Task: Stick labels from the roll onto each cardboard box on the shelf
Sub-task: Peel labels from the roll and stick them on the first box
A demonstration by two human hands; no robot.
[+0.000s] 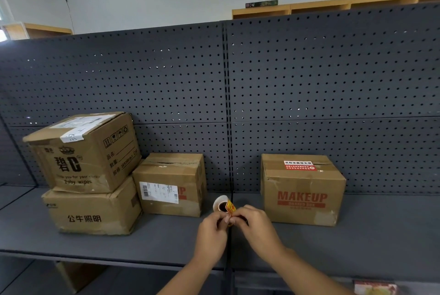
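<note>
Both hands meet over the grey shelf (142, 240), between two boxes. My left hand (212, 230) holds the label roll (221, 204), whose white rim and brown core stick up above the fingers. My right hand (256, 225) pinches the free end of a red-and-yellow label (230, 207) on the roll. The MAKEUP box (302, 189) at the right carries a red-and-white label on its top. A box with a white shipping label (170, 185) stands left of the hands. Farther left, a baby wipes box (83, 151) sits on a flatter box (92, 211).
A dark perforated back panel (333, 80) rises behind the shelf, split by a vertical post (227, 104). A lower shelf holds a printed packet (375, 286) at the bottom right. Wooden shelving (333, 5) runs along the far wall.
</note>
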